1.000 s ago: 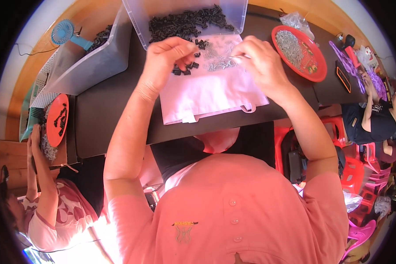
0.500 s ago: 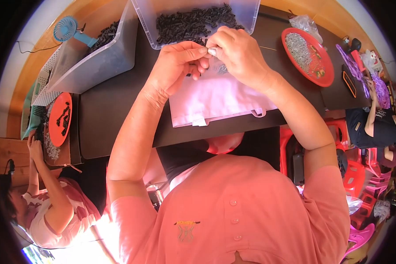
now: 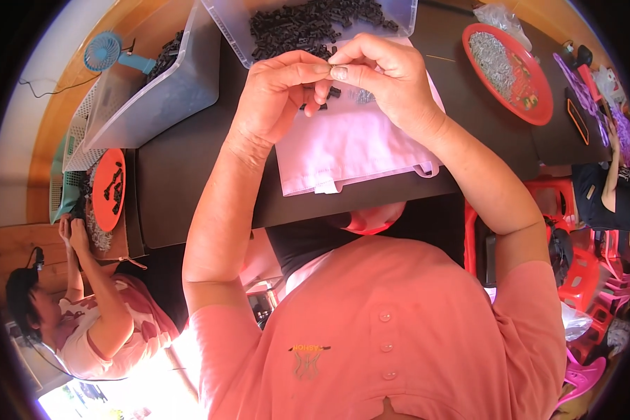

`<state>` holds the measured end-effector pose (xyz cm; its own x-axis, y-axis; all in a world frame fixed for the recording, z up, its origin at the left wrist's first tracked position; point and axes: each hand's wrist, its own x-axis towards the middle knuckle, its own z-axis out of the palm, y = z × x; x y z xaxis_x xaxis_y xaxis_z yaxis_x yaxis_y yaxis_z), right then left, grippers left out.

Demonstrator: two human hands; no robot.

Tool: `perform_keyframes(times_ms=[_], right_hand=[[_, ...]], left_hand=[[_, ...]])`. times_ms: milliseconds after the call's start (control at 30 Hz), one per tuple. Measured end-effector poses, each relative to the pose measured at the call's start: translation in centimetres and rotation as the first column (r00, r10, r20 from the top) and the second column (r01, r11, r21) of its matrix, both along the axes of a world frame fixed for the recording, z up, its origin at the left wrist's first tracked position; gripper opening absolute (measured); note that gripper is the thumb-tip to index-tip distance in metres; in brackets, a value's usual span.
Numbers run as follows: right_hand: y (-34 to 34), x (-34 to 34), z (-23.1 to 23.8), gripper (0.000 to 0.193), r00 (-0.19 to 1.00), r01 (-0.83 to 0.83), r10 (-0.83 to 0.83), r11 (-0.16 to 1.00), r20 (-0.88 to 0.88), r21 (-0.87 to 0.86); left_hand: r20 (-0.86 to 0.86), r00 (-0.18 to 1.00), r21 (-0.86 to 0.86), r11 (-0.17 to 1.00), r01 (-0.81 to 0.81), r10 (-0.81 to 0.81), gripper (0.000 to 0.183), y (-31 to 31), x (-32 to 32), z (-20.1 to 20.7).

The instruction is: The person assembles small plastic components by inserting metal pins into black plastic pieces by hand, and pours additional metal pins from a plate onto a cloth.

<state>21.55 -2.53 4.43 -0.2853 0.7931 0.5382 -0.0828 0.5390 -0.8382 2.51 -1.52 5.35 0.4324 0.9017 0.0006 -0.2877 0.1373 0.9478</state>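
Observation:
Above the table, my left hand and my right hand meet with thumbs and forefingers pinched together. What they hold between the fingertips is tiny and mostly covered, so I cannot make it out. A pale pink cloth bag with a small handle loop lies flat under them. On the cloth, small black plastic pieces show beside my left fingers, and a little heap of small silvery pieces lies beside my right hand. Just beyond my hands is a clear bin holding many black plastic pieces.
Left stand another clear bin, a blue fan and an orange plate of black pieces, where another person works. At right are a red tray of silvery pieces, a phone-like object and red chairs.
My hands stay pinched together; my right hand has turned, its thumb and forefinger now reaching more sideways. The whole view has shifted slightly, and more black pieces show on the cloth.

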Motion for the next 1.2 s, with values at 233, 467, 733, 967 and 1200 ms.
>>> perform_keyframes(times_ms=[233, 467, 733, 967, 1200], right_hand=[[0.6, 1.7, 0.1, 0.006, 0.984, 0.173, -0.174, 0.985, 0.026, 0.026], [1.1, 2.4, 0.0, 0.007, 0.987, 0.158, -0.158, 0.987, 0.017, -0.031], [1.2, 2.3, -0.3, 0.008, 0.977, 0.192, -0.193, 0.981, 0.088, 0.026], [1.3, 2.3, -0.3, 0.007, 0.979, 0.197, -0.196, 0.98, 0.06, -0.01], [1.5, 2.3, -0.6, 0.007, 0.973, 0.203, -0.2, 0.979, 0.112, -0.012]], left_hand=[[-0.703, 0.584, 0.52, 0.853, 0.035, 0.405, 0.013, 1.6, -3.4, 0.3], [-0.811, 0.41, 0.529, 0.821, 0.214, 0.416, 0.014, 0.4, -0.4, -0.7], [-0.699, 0.496, 0.62, 0.782, 0.062, 0.515, 0.01, 1.7, -1.5, -2.0], [-0.671, 0.462, 0.723, 0.649, 0.236, 0.58, 0.013, 1.5, -1.2, -1.9], [-0.728, 0.356, 0.684, 0.659, 0.314, 0.586, 0.016, 1.3, -1.2, -2.0]])
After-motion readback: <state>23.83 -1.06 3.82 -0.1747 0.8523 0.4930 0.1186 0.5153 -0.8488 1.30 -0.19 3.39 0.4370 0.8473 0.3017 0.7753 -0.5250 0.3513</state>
